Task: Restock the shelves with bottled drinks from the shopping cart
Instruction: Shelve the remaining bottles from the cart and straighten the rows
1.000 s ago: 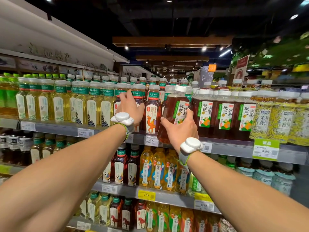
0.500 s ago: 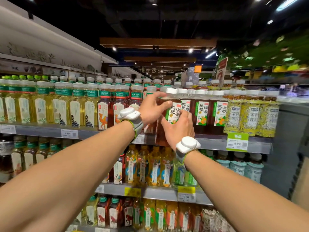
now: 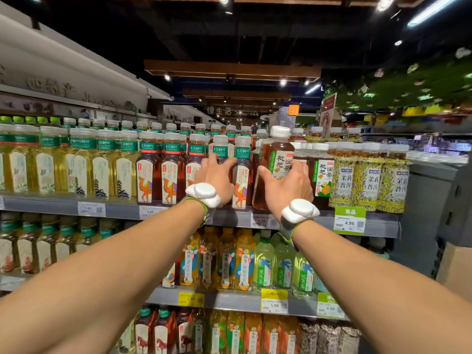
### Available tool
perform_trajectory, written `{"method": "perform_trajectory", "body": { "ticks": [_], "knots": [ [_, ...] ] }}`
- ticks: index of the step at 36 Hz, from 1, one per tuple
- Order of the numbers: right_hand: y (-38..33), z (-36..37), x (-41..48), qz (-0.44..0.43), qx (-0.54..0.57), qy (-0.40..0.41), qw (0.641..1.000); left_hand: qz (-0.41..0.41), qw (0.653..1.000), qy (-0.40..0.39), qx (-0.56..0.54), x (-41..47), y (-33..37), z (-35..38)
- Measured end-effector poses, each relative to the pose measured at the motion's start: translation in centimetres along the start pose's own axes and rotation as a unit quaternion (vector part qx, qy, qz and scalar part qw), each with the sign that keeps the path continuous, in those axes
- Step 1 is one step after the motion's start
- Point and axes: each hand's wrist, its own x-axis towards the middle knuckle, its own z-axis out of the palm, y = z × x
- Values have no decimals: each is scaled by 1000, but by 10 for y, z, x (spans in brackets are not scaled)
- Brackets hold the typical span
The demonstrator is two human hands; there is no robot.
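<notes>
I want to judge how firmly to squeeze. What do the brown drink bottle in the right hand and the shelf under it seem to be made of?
The bottle looks like clear thin plastic with a glossy paper or film label and a white plastic cap; the tea shows through it. The shelf looks like grey painted metal, matte, with a price strip along its front edge.

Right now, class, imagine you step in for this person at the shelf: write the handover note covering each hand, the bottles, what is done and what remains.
Right hand: gripping a brown loquat tea bottle, tilted, base at the top shelf edge.
Left hand: pressed against the camel-label tea bottles, holding them aside.
Done: the shelf row looks almost full.
Left: stand the tilted bottle upright beside the matching loquat bottles, then fetch more. The cart is not in view.
</notes>
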Motion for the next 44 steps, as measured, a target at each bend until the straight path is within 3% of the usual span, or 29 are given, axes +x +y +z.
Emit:
{"method": "perform_trajectory", "body": {
  "ticks": [7,14,19,27,35,44],
  "knots": [
    [3,8,5,-2,-2,8,1000,46,998,13,38,0,13,10],
    [11,1,15,29,9,61,998,107,989,105,17,6,26,17],
    [20,-6,25,26,-2,79,997,150,987,56,-20,11,48,19],
    [37,-7,33,8,-35,74,997,99,994,-35,-13,25,72,13],
    [43,-3,40,5,-51,54,997,95,994,-15,58,26,77,11],
    [53,12,42,9,-45,44,998,93,994,-12,52,25,76,18]
  ]
}}
